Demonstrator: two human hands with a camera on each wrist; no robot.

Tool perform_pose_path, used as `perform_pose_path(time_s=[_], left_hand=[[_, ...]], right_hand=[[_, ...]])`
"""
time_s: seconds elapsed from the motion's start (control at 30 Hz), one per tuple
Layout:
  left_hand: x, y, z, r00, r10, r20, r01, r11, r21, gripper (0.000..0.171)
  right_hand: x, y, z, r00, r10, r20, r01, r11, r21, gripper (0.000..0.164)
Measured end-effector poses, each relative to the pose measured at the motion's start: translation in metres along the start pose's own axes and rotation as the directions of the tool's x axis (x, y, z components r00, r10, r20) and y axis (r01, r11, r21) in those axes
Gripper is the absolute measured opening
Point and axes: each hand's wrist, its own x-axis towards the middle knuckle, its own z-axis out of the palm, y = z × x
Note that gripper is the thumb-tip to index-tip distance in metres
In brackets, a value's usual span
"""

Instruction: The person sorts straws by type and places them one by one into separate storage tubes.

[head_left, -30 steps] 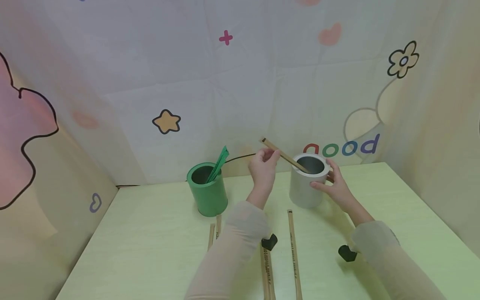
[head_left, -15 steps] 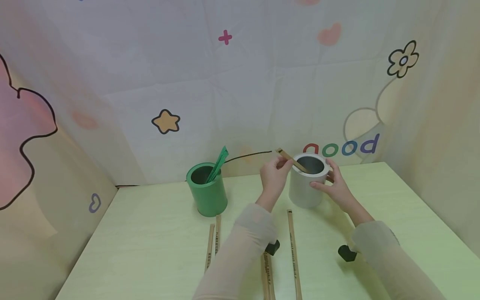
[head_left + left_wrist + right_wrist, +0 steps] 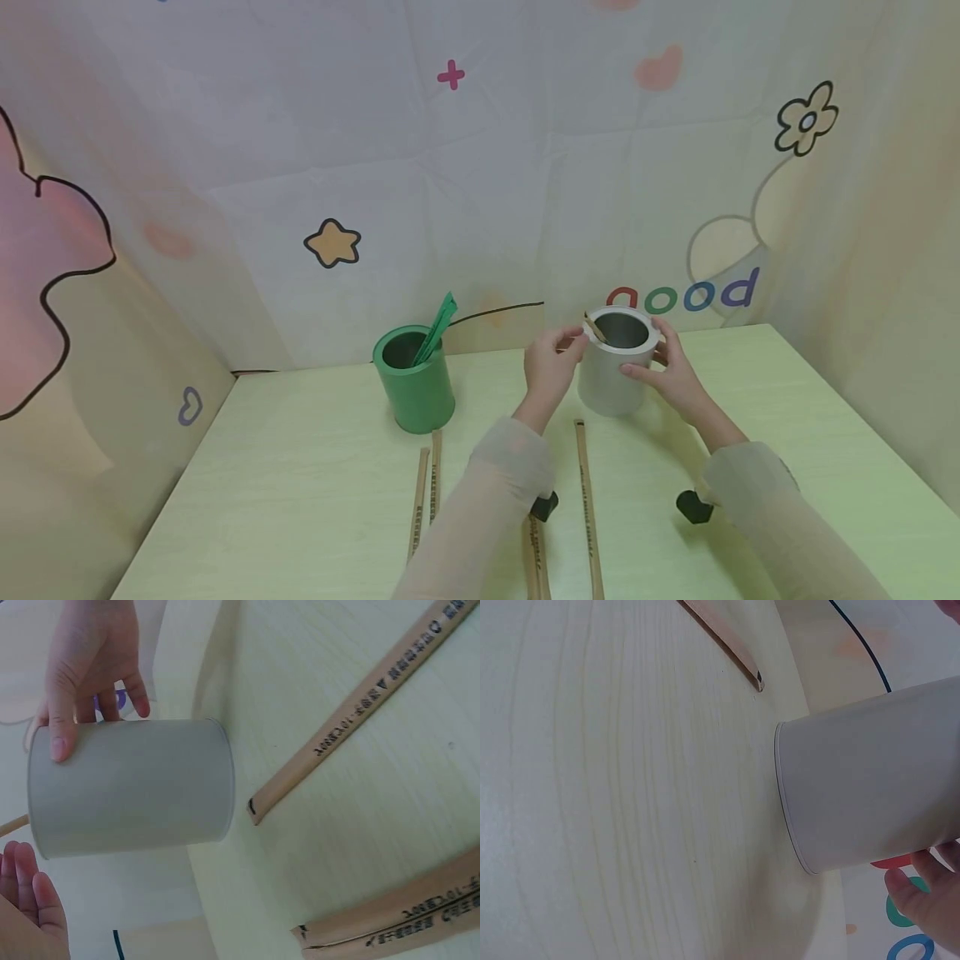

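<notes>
A white cylindrical cup (image 3: 613,379) stands upright at the back right of the table. My right hand (image 3: 671,375) holds it near the rim, thumb on the near side and fingers behind; the right wrist view shows part of this hand below the cup's side. A slim brown paper-wrapped stick (image 3: 595,327) stands inside, leaning on the left rim with only its top showing. Close by that end is my left hand (image 3: 553,367). In the left wrist view its relaxed fingers (image 3: 28,881) sit apart from the stick's tip (image 3: 13,825) and hold nothing.
A green cup (image 3: 415,392) with green wrapped sticks (image 3: 437,329) stands at the back left. Several brown printed sticks lie on the table, including a single stick (image 3: 588,508) before the white cup and a pair partly behind my left sleeve (image 3: 491,500). A patterned cloth hangs behind.
The brown stick has slid down into the white cup, from sticking far out to the left to just its tip showing. My left hand followed rightward and let go. The right hand stays still.
</notes>
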Motion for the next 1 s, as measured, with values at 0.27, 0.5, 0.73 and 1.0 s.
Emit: perform_pose_path(time_s=[0.27, 0.5, 0.73, 1.0], left_hand=[[-0.007, -0.013, -0.005, 1.0, -0.017, 0.025, 0.017, 1.0, -0.003, 0.023], [-0.011, -0.024, -0.023, 0.995, 0.012, 0.103, -0.021, 0.996, 0.087, 0.026], [-0.013, -0.038, -0.05, 0.989, 0.013, 0.146, -0.035, 0.988, 0.152, 0.032], [-0.02, -0.048, -0.078, 0.973, 0.002, 0.229, -0.054, 0.973, 0.224, 0.037]], right_hand=[[0.0, -0.003, 0.002, 1.0, 0.009, 0.0, -0.009, 1.0, -0.009, 0.091], [0.001, -0.004, 0.003, 1.0, 0.011, 0.002, -0.011, 1.0, 0.012, 0.091], [-0.001, -0.003, 0.004, 1.0, -0.008, -0.008, 0.008, 1.0, 0.01, 0.092], [0.0, -0.002, 0.003, 1.0, -0.015, -0.011, 0.015, 1.0, 0.003, 0.091]])
